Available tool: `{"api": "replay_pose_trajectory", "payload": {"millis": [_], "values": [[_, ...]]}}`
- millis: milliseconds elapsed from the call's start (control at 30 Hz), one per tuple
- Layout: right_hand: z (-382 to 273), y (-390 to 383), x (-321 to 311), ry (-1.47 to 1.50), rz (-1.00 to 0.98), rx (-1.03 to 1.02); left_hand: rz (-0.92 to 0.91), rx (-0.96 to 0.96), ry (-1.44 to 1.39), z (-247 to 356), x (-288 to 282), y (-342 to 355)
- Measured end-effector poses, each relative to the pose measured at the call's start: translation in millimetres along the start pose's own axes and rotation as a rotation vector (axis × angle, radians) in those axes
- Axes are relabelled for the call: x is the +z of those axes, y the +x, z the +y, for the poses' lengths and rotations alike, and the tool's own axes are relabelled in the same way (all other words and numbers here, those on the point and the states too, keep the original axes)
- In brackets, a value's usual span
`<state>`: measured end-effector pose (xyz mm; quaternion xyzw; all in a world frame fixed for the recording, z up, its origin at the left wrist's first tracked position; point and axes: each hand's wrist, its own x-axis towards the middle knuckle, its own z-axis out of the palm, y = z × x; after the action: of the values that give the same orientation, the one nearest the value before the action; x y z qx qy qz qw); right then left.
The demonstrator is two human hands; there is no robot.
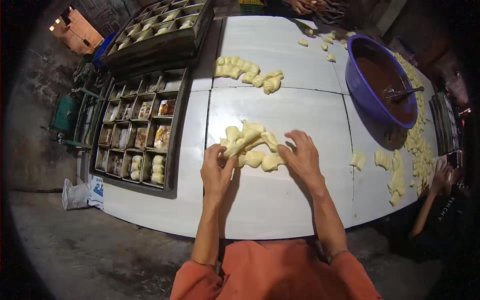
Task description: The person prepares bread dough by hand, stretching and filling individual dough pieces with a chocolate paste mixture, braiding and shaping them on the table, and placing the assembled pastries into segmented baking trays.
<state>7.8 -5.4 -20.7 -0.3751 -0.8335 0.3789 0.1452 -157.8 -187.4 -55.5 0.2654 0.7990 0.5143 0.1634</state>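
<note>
Pale yellow dough pieces (252, 159) lie in a loose heap at the middle of the white table. My left hand (217, 167) is at the heap's left, fingers curled and thumb closed on the end of a folded dough strip (242, 140). My right hand (302, 160) is at the right of the heap, fingers apart and raised, its thumb against the dough. A row of more dough pieces (237, 70) lies farther back on the table.
Divided metal pans (140, 132), some holding dough, stand left, a second set (155, 35) behind. A purple tub (365, 82) of brown mixture stands right, with scattered dough (417, 145) around. Co-workers' hands show at far right (441, 177) and top (302, 6). The table (240, 210) has seams.
</note>
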Motion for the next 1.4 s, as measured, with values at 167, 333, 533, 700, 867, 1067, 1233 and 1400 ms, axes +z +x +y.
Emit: {"api": "replay_pose_trajectory", "payload": {"millis": [167,333,533,700,867,1067,1233,1400], "values": [[-41,31,37,-0.231,0.079,-0.627,0.002,0.0,-0.016,17,-1,3],[-54,63,45,-0.168,-0.156,-0.524,-0.019,-0.067,-0.003,14,-20,10],[-104,95,53,0.122,-0.211,-0.575,0.088,-0.254,-0.223,7,-29,11],[-101,132,100,0.254,-0.731,-0.351,0.03,-0.46,-0.118,1,-44,17],[-92,125,77,0.375,-0.561,-0.109,0.068,-0.273,0.419,-7,-63,2],[-52,122,95,-0.119,-0.482,-0.517,0.059,0.22,0.522,18,-39,31],[-74,117,77,0.273,-0.354,-0.178,0.083,0.317,0.481,20,-31,39],[-44,132,76,0.247,-0.429,-0.133,0.003,0.364,0.451,2,-24,29]]}}
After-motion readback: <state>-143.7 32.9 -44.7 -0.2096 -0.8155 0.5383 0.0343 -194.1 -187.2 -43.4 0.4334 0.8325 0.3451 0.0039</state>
